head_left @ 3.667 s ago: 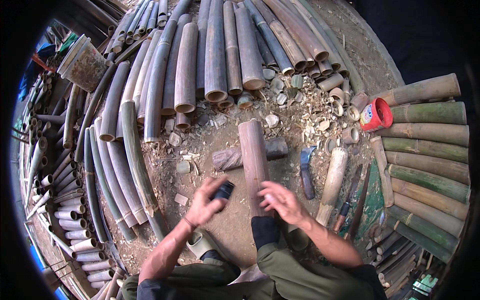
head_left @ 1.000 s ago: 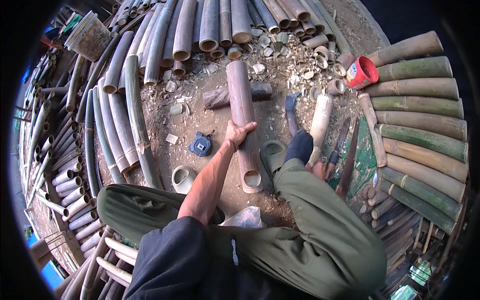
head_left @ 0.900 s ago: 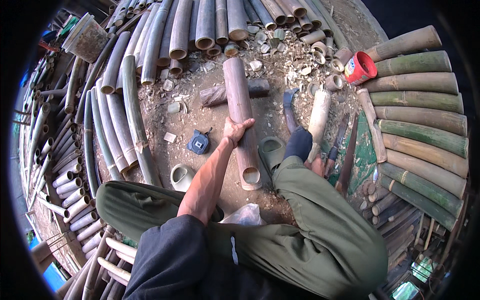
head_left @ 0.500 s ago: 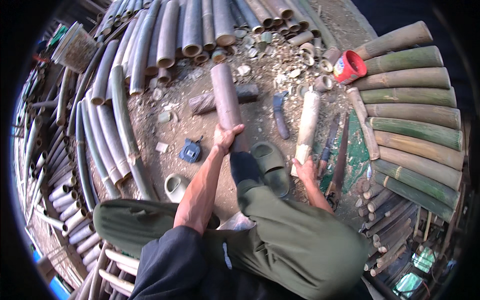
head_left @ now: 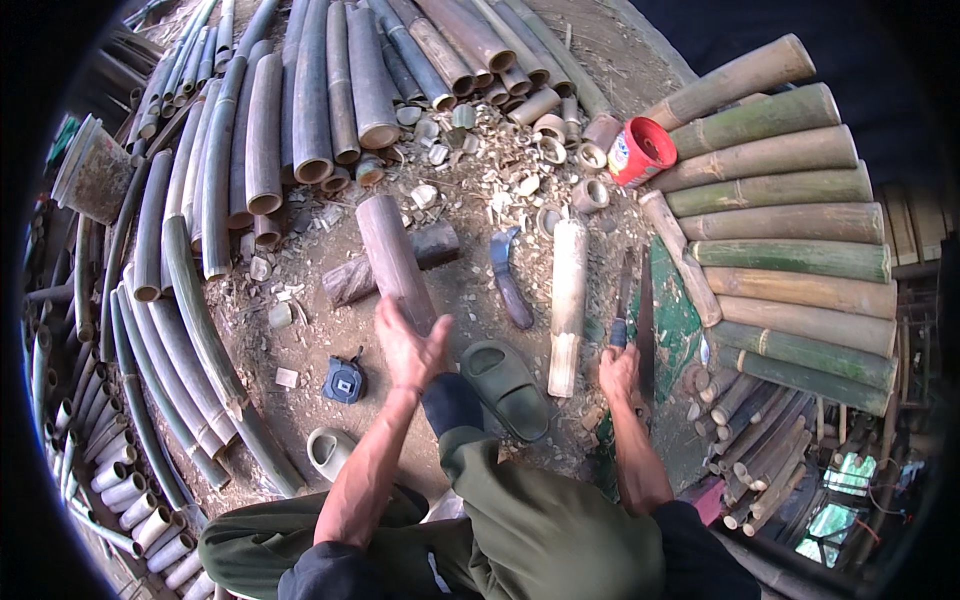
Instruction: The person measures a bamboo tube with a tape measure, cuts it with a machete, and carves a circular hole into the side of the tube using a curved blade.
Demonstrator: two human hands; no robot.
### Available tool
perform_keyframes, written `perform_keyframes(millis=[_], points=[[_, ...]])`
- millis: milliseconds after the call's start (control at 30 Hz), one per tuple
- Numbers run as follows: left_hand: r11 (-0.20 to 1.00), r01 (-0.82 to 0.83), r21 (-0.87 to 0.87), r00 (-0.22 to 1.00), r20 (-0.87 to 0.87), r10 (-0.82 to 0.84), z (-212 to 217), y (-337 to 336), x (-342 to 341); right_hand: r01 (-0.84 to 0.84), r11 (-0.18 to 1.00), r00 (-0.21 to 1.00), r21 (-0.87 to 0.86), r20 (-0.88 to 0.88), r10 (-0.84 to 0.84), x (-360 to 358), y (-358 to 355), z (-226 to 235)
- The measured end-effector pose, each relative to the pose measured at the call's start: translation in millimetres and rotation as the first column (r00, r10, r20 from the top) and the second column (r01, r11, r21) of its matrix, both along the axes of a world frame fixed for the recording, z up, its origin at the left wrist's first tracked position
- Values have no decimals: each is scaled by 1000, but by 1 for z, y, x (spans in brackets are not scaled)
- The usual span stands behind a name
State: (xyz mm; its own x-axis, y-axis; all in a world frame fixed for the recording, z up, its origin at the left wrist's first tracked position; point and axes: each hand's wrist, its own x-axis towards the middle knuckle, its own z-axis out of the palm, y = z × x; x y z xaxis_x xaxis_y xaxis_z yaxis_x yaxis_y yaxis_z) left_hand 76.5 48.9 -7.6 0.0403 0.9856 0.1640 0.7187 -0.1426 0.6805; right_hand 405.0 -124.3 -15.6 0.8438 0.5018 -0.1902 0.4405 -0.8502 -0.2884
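Note:
A smooth brownish bamboo tube (head_left: 388, 245) leans across a short dark log (head_left: 350, 282). My left hand (head_left: 408, 350) holds the tube's near end, with the thumb apart along its right side. To the right, my right hand (head_left: 620, 372) is closed on the dark handle of a long, narrow knife (head_left: 626, 285), whose blade points away from me. Close beside it lies a long dark saw-like blade (head_left: 646, 310). A pale, scraped bamboo piece (head_left: 567, 310) lies on the ground between my hands, touched by neither. A curved hatchet-like tool (head_left: 510, 280) lies left of that piece.
A tape measure (head_left: 344, 380) and green sandals (head_left: 505, 388) lie near my feet. Bamboo poles (head_left: 375, 90) fan out at the back and left. Cut bamboo lengths (head_left: 790, 235) line the right, beside a red tub (head_left: 643, 152). Chips (head_left: 505, 185) litter the ground.
My right hand has let go of the pale bamboo piece and moved right onto the knife handle. My left hand stays on the brownish tube, its grip looser. The view has shifted right.

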Motion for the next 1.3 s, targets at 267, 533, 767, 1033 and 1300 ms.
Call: perform_keyframes(millis=[267, 533, 767, 1033, 1300], points=[[635, 581, -509, 613, 787, 69, 111, 46, 56, -631, 581, 703, 515, 62, 709, -152, 90, 117], [786, 320, -529, 946, 134, -295, 82, 168, -146, -40, 999, 966, 33, -253, 47, -54, 117, -57], [737, 233, -634, 749, -367, -552, 43, 178, -221, 111, 903, 742, 416, -639, 203, -76, 139, -7], [690, 263, -674, 697, -361, -619, 6, 182, -223, -81, 787, 505, 612, -655, 562, -117, 193, 121], [703, 245, -668, 704, -376, -603, -8, 177, -228, -334, 607, 469, 721, -432, 771, -173, 232, 131]])
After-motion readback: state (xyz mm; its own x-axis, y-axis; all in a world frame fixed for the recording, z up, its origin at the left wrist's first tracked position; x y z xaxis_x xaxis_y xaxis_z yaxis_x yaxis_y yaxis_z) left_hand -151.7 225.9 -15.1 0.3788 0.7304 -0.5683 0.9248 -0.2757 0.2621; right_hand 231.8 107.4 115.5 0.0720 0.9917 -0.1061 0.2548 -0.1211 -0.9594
